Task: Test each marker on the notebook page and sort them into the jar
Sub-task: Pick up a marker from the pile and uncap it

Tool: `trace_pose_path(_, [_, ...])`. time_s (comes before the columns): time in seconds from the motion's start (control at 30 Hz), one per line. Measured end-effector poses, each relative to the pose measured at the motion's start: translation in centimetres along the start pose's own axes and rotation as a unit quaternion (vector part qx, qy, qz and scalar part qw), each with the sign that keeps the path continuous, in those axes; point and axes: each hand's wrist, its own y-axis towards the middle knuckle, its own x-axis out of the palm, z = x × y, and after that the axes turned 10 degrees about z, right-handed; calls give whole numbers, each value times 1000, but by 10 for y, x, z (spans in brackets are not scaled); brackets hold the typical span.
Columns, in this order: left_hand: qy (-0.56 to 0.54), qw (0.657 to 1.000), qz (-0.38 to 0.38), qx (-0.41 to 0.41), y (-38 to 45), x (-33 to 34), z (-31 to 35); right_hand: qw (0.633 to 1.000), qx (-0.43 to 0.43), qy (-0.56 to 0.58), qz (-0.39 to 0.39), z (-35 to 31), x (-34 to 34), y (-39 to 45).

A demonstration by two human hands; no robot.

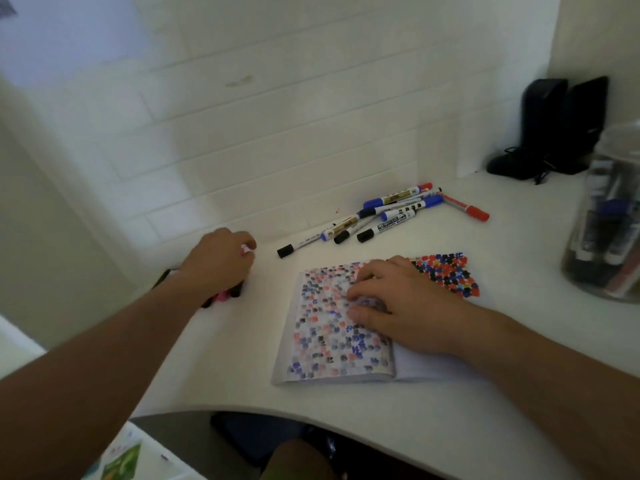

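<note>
An open notebook [332,327] covered in red, blue and black marker dots lies on the white desk [485,393]. My right hand [398,303] rests flat on its page, fingers spread. My left hand [218,261] is curled over a small group of markers [225,296] at the desk's left edge, with something white pinched at its fingertips; the rest of those markers is hidden under the hand. A pile of several whiteboard markers [391,213] with blue, black and red caps lies by the wall. A clear jar [606,220] holding several markers stands at the right.
Two black speakers [554,129] stand in the back right corner against the wall. The desk's curved front edge runs near my knees. Colourful papers [124,459] lie below the desk at the lower left.
</note>
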Motion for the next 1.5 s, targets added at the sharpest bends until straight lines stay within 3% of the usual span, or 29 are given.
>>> trace_pose_path(0.13, [-41, 998, -11, 41, 29, 27, 48, 1000, 4, 17, 10, 2, -4, 0])
trace_pose_path(0.27, [-13, 997, -77, 8, 46, 52, 62, 1000, 9, 24, 8, 7, -5, -1])
trace_pose_path(0.4, [-13, 997, -69, -33, 49, 54, 53, 998, 8, 48, 26, 10, -5, -3])
trace_pose_path(0.5, [-128, 987, -14, -94, 45, 41, 51, 994, 29, 91, 47, 13, -5, 0])
trace_pose_path(0.57, [-291, 950, 16, -110, 39, 26, 68, 987, 58, 133, 66, 14, -7, 1])
trace_pose_path(0.67, [-427, 904, -16, -9, 19, 3, 116, 946, 142, 259, 131, 16, -14, 5])
trace_pose_path(0.8, [-362, 883, -84, 285, -20, -11, 181, 837, 216, 448, 228, 25, -25, 7])
trace_pose_path(0.87, [-345, 866, -78, 355, -27, -8, 198, 817, 228, 471, 242, 31, -27, 4])
trace_pose_path(1.13, [-397, 857, -67, 321, -27, 33, 192, 848, 237, 432, 193, 41, -20, 5])
trace_pose_path(1.33, [-477, 821, -103, 297, -24, 23, 188, 864, 236, 399, 194, 36, -20, 5])
trace_pose_path(1.4, [-488, 814, -118, 293, -24, 20, 186, 859, 235, 411, 194, 36, -19, 6])
trace_pose_path(1.5, [-455, 833, -135, 285, -24, 25, 185, 826, 235, 475, 194, 41, -23, 6])
